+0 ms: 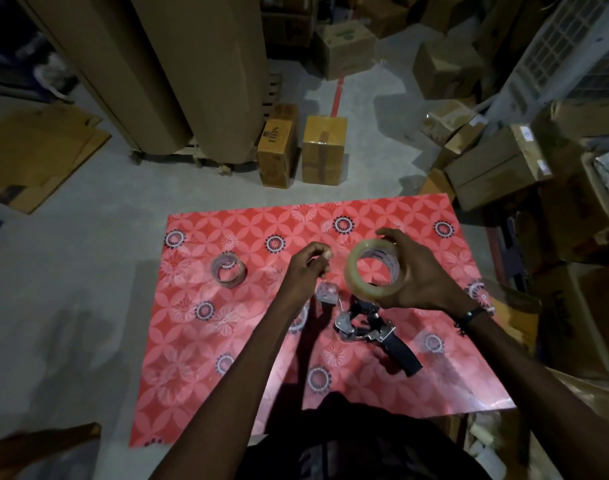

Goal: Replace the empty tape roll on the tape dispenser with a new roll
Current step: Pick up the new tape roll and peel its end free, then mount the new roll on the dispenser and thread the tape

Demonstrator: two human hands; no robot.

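Gripping the new tape roll (pixel 372 270) just above the tape dispenser (pixel 375 329), the right hand (pixel 420 275) curls around it, while the left hand (pixel 306 271), beside the roll, pinches its fingertips together, on what I cannot tell.

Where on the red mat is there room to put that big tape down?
Bare mat lies near-left, below the empty roll, and along the far edge. It is crowded mid-right, around the dispenser, under the right hand holding the new roll.
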